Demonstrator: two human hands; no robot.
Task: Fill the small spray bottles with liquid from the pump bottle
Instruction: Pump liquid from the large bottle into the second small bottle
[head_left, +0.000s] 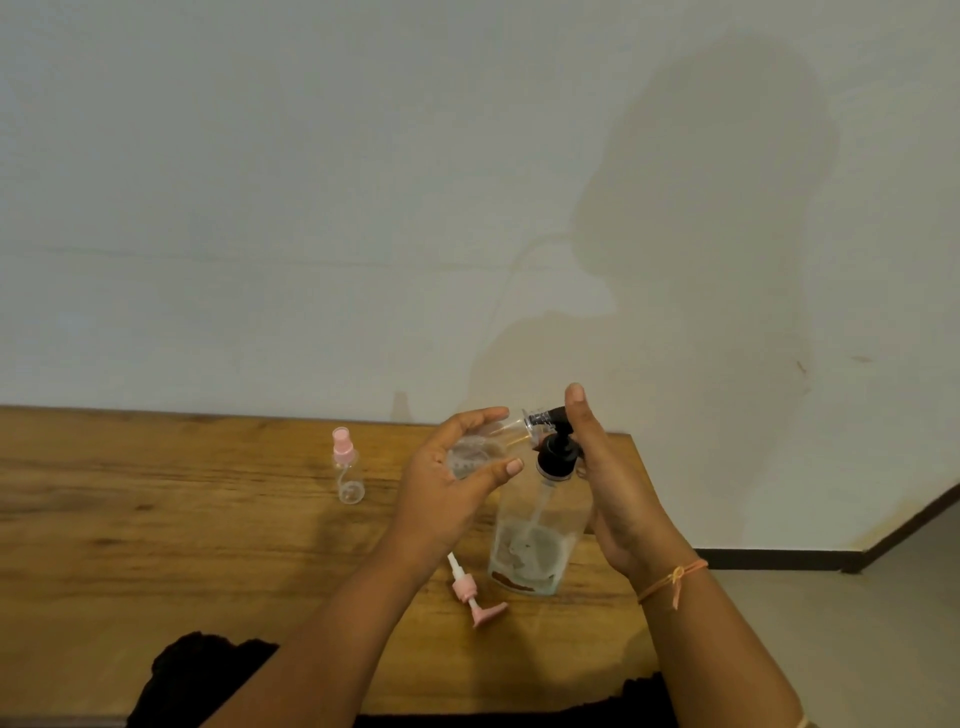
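Beside the flat right hand (618, 493) on the pump bottle (535, 540), a spray bottle (478, 452) is gripped by the left hand (447, 488), tilted to meet the nozzle (543, 415).

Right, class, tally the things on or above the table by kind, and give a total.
small spray bottles: 2 (held bottle, standing bottle)
pump bottle: 1
loose pink spray head: 1
total: 4
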